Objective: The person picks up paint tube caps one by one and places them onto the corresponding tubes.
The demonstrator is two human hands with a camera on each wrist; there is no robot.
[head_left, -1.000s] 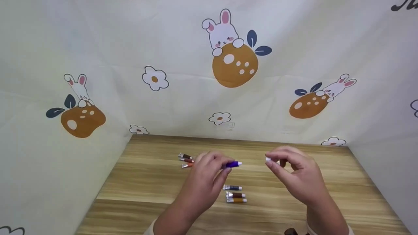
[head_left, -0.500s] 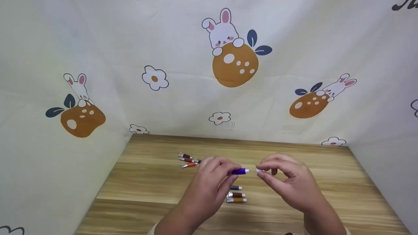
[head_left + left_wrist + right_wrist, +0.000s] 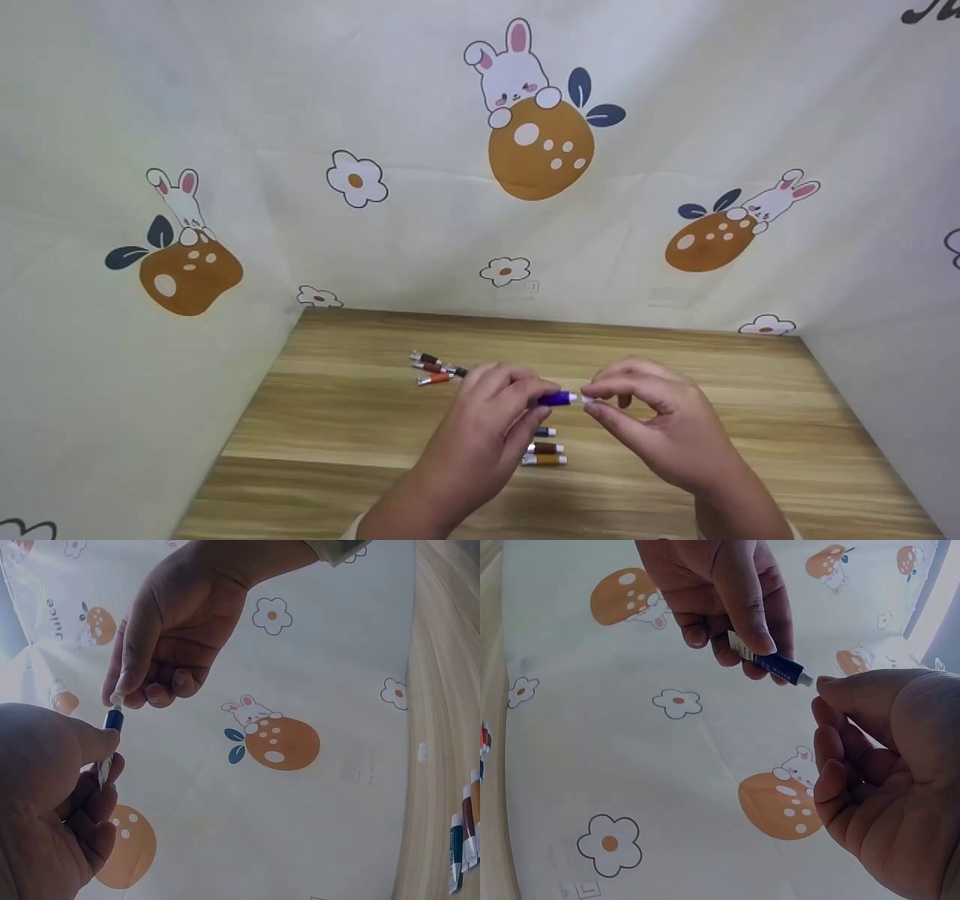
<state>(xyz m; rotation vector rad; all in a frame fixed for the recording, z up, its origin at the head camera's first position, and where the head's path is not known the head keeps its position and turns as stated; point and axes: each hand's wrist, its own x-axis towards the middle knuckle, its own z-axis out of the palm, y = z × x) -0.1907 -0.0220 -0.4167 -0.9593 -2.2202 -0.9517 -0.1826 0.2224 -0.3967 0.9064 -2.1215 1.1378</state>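
Two bare hands (image 3: 487, 420), forearms uncovered, with pale sleeve cuffs (image 3: 330, 549) at the wrists.

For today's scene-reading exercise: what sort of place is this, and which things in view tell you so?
Probably a small craft or hobby corner: a wooden table enclosed by a rabbit-print cloth backdrop, small paint tubes lying on it, and two hands working on a blue tube.

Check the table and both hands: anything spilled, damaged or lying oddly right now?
Nothing stands out. The left hand holds the blue paint tube above the wooden table while the right hand pinches a white cap at its nozzle. The other tubes lie flat, with no paint spilled.
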